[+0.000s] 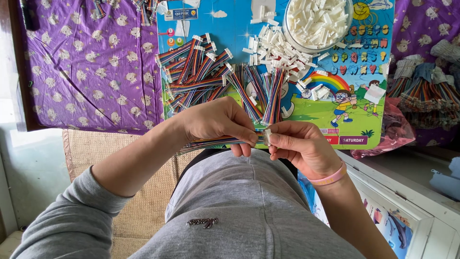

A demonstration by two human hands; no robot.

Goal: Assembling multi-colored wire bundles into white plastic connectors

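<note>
My left hand point(218, 122) pinches a flat bundle of multicoloured ribbon wires point(206, 142) that trails left under my palm. My right hand point(299, 144) grips a small white plastic connector point(266, 135) at the bundle's end, fingertips of both hands almost touching. A pink band circles my right wrist. Both hands hover above my lap, just in front of a colourful cartoon board point(326, 103). On that board lie several finished wire bundles with white ends point(201, 76) and a scatter of loose white connectors point(280, 52).
A round white bowl point(317, 21) heaped with white connectors stands at the board's far edge. More wire bundles are piled at the right point(424, 93) over a pink plastic bag point(390, 129). Purple patterned cloth point(91, 67) covers the left; a woven mat point(143, 211) lies below.
</note>
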